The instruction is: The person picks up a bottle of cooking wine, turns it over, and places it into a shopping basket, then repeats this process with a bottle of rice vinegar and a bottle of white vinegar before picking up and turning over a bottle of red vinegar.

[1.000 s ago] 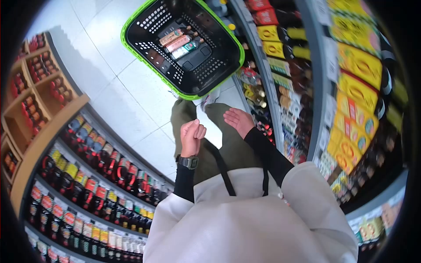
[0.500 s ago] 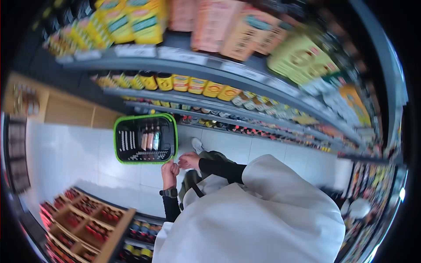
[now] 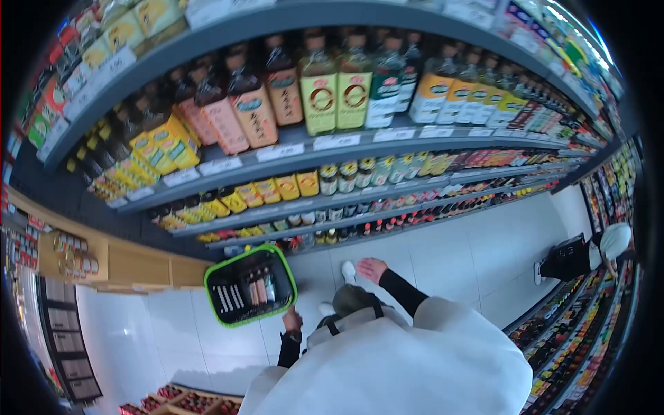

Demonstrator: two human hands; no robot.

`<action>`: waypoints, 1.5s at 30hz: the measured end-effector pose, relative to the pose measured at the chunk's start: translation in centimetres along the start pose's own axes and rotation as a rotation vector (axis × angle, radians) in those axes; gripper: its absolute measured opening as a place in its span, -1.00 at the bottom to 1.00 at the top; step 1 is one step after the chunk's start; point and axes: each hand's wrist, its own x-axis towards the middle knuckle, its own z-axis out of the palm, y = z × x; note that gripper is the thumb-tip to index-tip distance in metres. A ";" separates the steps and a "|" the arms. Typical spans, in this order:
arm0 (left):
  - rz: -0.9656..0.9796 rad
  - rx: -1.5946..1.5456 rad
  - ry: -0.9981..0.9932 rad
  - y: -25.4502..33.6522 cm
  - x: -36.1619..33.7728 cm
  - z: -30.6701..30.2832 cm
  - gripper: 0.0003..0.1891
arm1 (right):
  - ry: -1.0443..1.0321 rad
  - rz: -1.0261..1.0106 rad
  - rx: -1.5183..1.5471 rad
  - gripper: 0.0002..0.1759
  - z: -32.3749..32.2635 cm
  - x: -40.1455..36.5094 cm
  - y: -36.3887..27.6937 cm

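A black shopping basket (image 3: 235, 271) with a green rim is to the left of my legs. Several slim packs or bottles (image 3: 260, 289) lie inside it, their kind too small to read. My left hand (image 3: 292, 319), with a dark watch at the wrist, is closed at the basket's near right corner; the exact grip is partly hidden. In front of my body, my right hand (image 3: 372, 270) is open, holding nothing, fingers stretched toward the shelves. Labelled bottles (image 3: 319, 97) stand on the shelf ahead.
A long grey shelf unit (image 3: 270, 151) curves across the front, with several tiers of bottles. To the left is a wooden display unit (image 3: 145, 266); crates of red goods (image 3: 187, 401) stand behind. Another person (image 3: 588, 256) with a dark basket is at the far right.
My hands have moved apart: the right has gone forward and right, its fingers spread, while the left stays by the basket. My view has tilted up, showing more of the shelves.
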 end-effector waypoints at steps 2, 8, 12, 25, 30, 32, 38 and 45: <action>0.081 0.282 0.134 -5.9 3.8 -2.7 -0.50 | 0.044 -0.018 -0.008 -0.75 -2.7 -0.8 -0.7; 0.151 1.615 -0.161 -7.7 2.2 -7.0 -0.66 | 0.064 -0.071 0.119 -0.68 -10.4 -1.4 -3.7; 0.104 1.576 -0.062 -6.8 1.2 -4.3 -0.69 | 0.045 -0.132 0.204 -0.67 -13.5 -2.0 -6.7; 0.495 0.985 0.033 -8.5 -3.4 24.1 -0.54 | -0.274 -0.521 -0.341 -0.78 -16.9 -10.9 -26.6; 0.620 0.829 -0.258 -8.2 -7.4 34.6 -0.53 | -0.531 -0.783 -0.546 -0.78 -12.3 -17.8 -34.6; 0.576 0.696 -0.302 -8.1 -9.2 37.2 -0.54 | -0.586 -0.908 -0.608 -0.78 -10.5 -18.8 -36.9; 0.333 0.437 -0.388 -4.3 -15.4 41.0 -0.62 | -0.616 -1.071 -0.559 -0.79 -5.3 -23.4 -40.9; 0.458 0.472 -0.523 1.3 -17.1 43.6 -0.64 | -0.533 -1.231 -0.616 -0.78 -3.3 -25.3 -43.2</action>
